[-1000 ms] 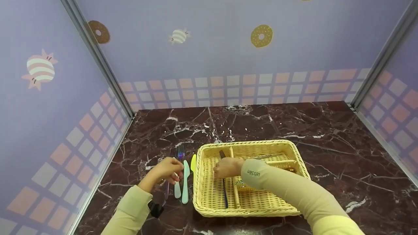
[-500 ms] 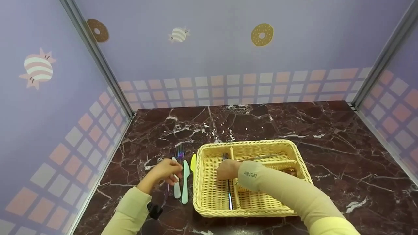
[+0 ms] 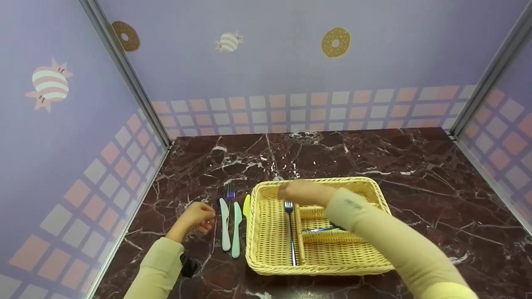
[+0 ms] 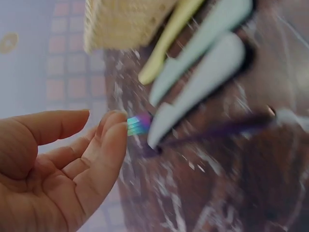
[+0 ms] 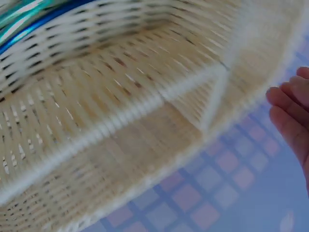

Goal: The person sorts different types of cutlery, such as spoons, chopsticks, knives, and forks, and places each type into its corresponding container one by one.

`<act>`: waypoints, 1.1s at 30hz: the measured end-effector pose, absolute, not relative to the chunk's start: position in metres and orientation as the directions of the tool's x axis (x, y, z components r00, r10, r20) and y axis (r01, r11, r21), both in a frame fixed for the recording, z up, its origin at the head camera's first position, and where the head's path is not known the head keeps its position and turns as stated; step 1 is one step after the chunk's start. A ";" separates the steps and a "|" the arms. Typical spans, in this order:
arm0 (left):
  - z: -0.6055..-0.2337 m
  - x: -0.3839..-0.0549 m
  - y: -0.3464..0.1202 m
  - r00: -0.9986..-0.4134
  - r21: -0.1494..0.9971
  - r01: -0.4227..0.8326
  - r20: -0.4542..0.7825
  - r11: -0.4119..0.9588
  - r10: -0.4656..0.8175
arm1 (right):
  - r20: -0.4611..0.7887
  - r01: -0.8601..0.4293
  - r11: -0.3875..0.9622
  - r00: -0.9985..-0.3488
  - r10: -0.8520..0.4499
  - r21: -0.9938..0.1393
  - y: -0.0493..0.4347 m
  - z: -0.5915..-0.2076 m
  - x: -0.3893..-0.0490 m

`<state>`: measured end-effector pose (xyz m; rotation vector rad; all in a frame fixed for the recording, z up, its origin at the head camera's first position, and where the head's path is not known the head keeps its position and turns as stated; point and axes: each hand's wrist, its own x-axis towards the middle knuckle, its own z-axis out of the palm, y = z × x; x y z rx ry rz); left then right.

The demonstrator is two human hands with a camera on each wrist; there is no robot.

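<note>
A fork [image 3: 291, 232] lies tines up, lengthwise in the left compartment of the yellow wicker basket [image 3: 254, 232]. Just above the basket's back left part is my right hand [image 3: 305, 192], with no object visible in it; its fingers look loosely extended in the right wrist view. Left of the basket, my left hand [image 3: 197, 218] hovers with relaxed fingers, also holding nothing. Beside it are a white knife [image 3: 225, 232], a mint-green knife [image 3: 236, 230] and a yellow knife [image 3: 246, 205] partly hidden by the basket. An iridescent fork [image 3: 230, 194] lies partly behind the white knife.
A rainbow-coloured utensil [image 3: 322, 229] lies in another basket compartment, partly hidden by the right arm. Dark marble tabletop [image 3: 332, 153] surrounds the basket. Patterned panels [image 3: 266, 62] close in the back and sides. A dark purple utensil [image 4: 222, 128] lies left of the white knife.
My right hand has let go of the fork, which lies slightly further right in the compartment, and has risen toward the back of the basket. My left hand has drawn left, away from the knives.
</note>
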<state>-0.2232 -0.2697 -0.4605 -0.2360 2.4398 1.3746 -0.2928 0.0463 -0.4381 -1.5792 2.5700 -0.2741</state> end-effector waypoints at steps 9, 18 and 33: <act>-0.492 -0.221 -0.282 -0.923 0.647 -0.333 -0.371 0.686 -0.098 | 0.667 -0.955 0.189 -0.296 -0.683 -0.230 0.152 -0.385 -0.265; -0.503 -0.222 -0.269 -0.909 0.559 -0.379 -0.373 0.737 -0.184 | 0.722 -0.907 0.344 -0.406 -0.561 -0.242 0.234 -0.408 -0.246; -0.508 -0.231 -0.275 -0.836 0.510 -0.495 -0.500 0.703 -0.226 | 0.592 -0.793 0.513 -0.596 -0.542 -0.328 0.264 -0.418 -0.239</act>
